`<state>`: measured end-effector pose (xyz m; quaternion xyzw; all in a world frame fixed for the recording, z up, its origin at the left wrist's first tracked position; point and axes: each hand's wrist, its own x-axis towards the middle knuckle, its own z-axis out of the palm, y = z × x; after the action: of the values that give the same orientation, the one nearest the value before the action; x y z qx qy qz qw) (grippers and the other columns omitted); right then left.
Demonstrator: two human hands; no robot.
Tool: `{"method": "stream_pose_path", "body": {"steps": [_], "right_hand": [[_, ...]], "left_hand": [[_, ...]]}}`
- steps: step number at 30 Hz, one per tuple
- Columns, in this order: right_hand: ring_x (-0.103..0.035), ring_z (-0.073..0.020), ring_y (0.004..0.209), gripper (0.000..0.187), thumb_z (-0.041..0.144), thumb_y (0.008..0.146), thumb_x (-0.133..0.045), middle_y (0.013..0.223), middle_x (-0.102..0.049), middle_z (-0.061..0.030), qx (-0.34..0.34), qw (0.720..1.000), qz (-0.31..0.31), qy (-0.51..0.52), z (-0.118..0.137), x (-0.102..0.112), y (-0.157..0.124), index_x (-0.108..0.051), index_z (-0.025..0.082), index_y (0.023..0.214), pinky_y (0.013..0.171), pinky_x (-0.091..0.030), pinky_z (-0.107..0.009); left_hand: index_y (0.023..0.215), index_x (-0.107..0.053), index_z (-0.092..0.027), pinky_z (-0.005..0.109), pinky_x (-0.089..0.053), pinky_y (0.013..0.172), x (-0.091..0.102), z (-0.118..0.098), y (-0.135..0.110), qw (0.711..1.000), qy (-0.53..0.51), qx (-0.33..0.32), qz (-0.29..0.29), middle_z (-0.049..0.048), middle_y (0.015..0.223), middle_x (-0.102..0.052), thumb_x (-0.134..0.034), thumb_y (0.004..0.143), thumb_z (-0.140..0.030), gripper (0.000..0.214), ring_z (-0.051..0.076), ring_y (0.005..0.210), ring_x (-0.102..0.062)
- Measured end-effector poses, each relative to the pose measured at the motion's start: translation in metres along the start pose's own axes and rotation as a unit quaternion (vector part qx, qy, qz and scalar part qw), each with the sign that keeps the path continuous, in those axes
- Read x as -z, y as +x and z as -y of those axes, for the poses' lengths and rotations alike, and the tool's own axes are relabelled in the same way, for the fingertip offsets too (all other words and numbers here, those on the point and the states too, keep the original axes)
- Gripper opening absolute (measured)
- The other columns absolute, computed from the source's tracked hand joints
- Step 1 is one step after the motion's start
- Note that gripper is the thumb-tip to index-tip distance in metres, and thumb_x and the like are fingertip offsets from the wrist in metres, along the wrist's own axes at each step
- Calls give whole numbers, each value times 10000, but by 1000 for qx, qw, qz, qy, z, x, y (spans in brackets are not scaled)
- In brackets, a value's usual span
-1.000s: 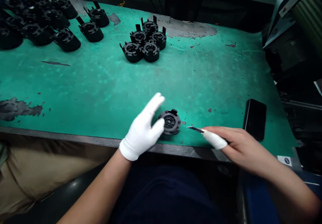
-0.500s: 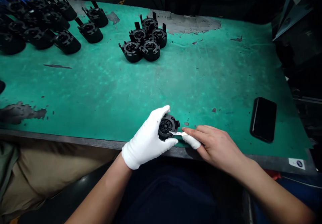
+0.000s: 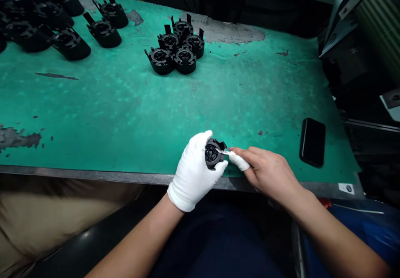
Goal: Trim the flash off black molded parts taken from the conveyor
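Note:
My left hand (image 3: 193,171), in a white glove, grips a round black plastic part (image 3: 213,153) just above the near edge of the green table (image 3: 125,111). The part's ribbed face is tilted toward me. My right hand (image 3: 268,171) is bare except for a white wrap on the forefinger. It pinches a small thin blade (image 3: 225,153) whose tip rests against the part's right side. Both hands meet at the part.
Four more black parts (image 3: 176,48) stand clustered at the table's middle back, and several more (image 3: 46,19) lie at the far left. A black phone (image 3: 311,141) lies to the right of my hands. Dark machinery (image 3: 359,40) borders the table's right side.
My left hand has lifted the part off the table and tilted it toward me. My right hand moved left from beside the phone and brought the blade against the part.

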<state>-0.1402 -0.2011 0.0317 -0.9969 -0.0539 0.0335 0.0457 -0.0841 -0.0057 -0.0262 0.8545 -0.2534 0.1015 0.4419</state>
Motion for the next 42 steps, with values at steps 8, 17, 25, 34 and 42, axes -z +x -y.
{"method": "stream_pose_path", "body": {"steps": [8, 17, 25, 34, 42], "right_hand": [[-692, -209, 908, 334, 353, 998, -471, 1011, -744, -16, -79, 995, -62, 20, 21, -10, -6, -666, 344, 1268, 718, -464, -290], [-703, -238, 937, 342, 316, 969, -480, 1045, -752, -6, -99, 994, -43, -19, 29, -10, -2, -666, 366, 1252, 698, -471, -308], [-719, -237, 867, 350, 249, 968, -454, 988, -773, -26, -104, 994, -32, 32, 29, -4, -11, -654, 297, 1251, 690, -478, -303], [-711, -208, 1040, 329, 278, 1005, -464, 1189, -743, -43, 27, 990, 24, 133, 14, 3, -25, -686, 270, 1248, 865, -533, -286], [-725, -221, 949, 316, 213, 952, -508, 1111, -765, -31, 64, 987, 88, 120, -5, 10, -11, -705, 283, 1189, 797, -525, -284]], "left_hand": [[1408, -383, -109, 485, -447, 1116, -12, 0, -4, 998, 13, -25, -58, 200, 1360, -527, -735, 796, -346, 744, 331, 1303, -520], [1394, -403, -121, 473, -457, 1106, -13, 0, -4, 998, 4, -16, -55, 182, 1347, -540, -726, 782, -313, 717, 325, 1282, -535], [1392, -392, -140, 508, -457, 1094, -10, 2, -4, 998, 5, -35, -42, 182, 1347, -526, -752, 778, -356, 744, 341, 1284, -529], [1428, -357, -158, 480, -422, 1145, 15, 14, 0, 994, -21, -89, 54, 158, 1401, -502, -759, 774, -324, 785, 297, 1338, -489], [1428, -365, -210, 429, -412, 1164, 20, 14, 22, 980, -37, -100, 169, 122, 1437, -483, -776, 789, -357, 774, 275, 1357, -477]]}}
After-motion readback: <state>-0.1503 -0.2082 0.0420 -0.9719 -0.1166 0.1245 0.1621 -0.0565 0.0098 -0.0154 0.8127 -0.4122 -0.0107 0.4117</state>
